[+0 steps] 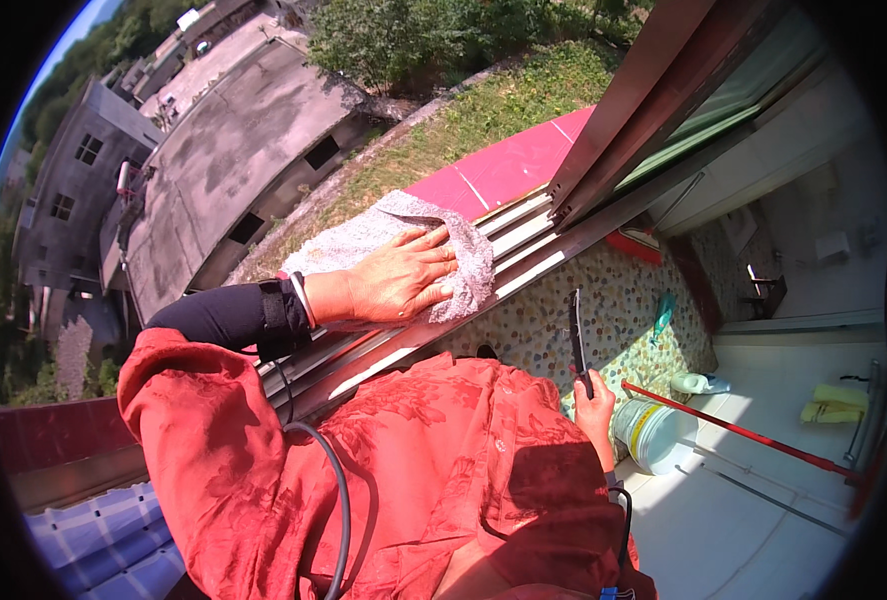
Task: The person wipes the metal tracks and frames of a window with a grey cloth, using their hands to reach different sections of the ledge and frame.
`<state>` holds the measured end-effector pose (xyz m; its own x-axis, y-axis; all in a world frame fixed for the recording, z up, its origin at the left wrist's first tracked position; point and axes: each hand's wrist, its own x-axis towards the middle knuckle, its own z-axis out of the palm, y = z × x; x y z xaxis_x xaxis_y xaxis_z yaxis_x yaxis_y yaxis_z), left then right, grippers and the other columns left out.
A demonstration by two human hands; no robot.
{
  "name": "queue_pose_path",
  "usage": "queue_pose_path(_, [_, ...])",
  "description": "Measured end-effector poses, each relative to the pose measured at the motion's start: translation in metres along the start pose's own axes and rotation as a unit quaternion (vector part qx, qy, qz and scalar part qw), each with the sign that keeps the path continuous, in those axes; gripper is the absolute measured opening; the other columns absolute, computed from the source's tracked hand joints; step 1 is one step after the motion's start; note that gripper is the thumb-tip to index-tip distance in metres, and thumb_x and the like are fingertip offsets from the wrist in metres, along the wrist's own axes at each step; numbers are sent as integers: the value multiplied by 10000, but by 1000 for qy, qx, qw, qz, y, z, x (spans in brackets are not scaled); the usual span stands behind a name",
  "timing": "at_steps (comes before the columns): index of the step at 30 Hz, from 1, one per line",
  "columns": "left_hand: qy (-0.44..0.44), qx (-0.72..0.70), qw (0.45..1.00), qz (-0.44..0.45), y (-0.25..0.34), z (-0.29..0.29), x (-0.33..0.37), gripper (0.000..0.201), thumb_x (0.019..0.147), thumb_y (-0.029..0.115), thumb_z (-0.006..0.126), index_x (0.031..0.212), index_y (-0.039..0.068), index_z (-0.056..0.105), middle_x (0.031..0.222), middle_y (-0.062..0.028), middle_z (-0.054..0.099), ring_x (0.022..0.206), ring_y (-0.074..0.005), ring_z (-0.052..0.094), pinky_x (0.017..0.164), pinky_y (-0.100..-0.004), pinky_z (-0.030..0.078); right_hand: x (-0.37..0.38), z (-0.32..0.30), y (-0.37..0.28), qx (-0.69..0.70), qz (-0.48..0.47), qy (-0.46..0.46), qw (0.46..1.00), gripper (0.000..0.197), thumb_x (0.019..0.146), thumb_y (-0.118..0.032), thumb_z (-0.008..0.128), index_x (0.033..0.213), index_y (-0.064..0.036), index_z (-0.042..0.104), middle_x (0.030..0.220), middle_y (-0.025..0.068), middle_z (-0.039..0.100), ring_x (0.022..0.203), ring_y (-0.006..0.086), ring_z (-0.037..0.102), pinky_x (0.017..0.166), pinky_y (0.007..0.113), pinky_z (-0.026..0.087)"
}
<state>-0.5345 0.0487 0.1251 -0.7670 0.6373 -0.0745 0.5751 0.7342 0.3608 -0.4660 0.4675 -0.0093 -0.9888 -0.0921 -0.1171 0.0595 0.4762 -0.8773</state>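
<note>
My left hand (398, 280) lies flat, palm down, on a pale, fluffy cleaning cloth (348, 235). That cloth is spread over the metal window track (523, 240) and the red tiled ledge (473, 180) outside it. Lower and to the right, my right hand (593, 405) is closed round the dark handle of a long, thin brush (576, 335). The brush points up, apart from the track, above the pebble-patterned surface. My left palm and the cloth's underside are hidden.
A dark window frame (628, 110) rises beyond the cloth. Right of my right hand are a white bucket (653, 437), a red pole (743, 424) and yellow cloths (833, 403). Outside, the grey roof (233, 150) of a building lies below. A cable (338, 500) hangs across my red clothing.
</note>
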Motion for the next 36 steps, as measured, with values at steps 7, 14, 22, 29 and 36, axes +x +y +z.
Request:
queue_pose_path(7, [95, 161, 982, -2, 1, -5, 110, 437, 1005, 353, 398, 1062, 31, 687, 1432, -158, 479, 1418, -322, 336, 1139, -610, 199, -12, -5, 1, 7, 6, 35, 999, 220, 913, -38, 600, 1123, -8, 655, 663, 8, 560, 579, 74, 487, 531, 263, 422])
queue_pose_path(14, [124, -33, 992, 3, -5, 12, 87, 497, 1021, 320, 431, 1324, -69, 501, 1492, -238, 388, 1393, -391, 366, 1161, -415, 312, -5, 0, 3, -14, -8, 20, 1000, 247, 875, 2, 625, 1121, 0, 653, 717, 52, 622, 605, 96, 545, 566, 272, 456])
queue_pose_path(22, [6, 22, 997, -73, 27, 1, -86, 515, 968, 307, 528, 1331, -59, 505, 1495, -234, 395, 1419, -363, 352, 1154, -423, 335, 1, 8, 7, -8, 18, 8, 1000, 252, 872, 14, 626, 1123, 6, 649, 768, 86, 657, 668, 109, 600, 637, 276, 492])
queue_pose_path(29, [51, -11, 997, -55, 16, 10, -52, 542, 984, 357, 461, 1299, -81, 510, 1484, -257, 393, 1469, -389, 233, 1190, -532, 175, -1, 1, 2, -28, -2, 30, 999, 237, 881, 9, 628, 1116, -9, 656, 725, 60, 629, 639, 92, 568, 597, 272, 474])
queue_pose_path(36, [127, 39, 991, 21, -9, 9, 88, 497, 988, 414, 435, 1204, -8, 585, 1433, -198, 471, 1435, -343, 315, 1131, -605, 157, -4, -6, 1, -30, -11, 33, 999, 233, 888, 2, 619, 1115, -22, 667, 670, 17, 583, 570, 72, 504, 532, 261, 432])
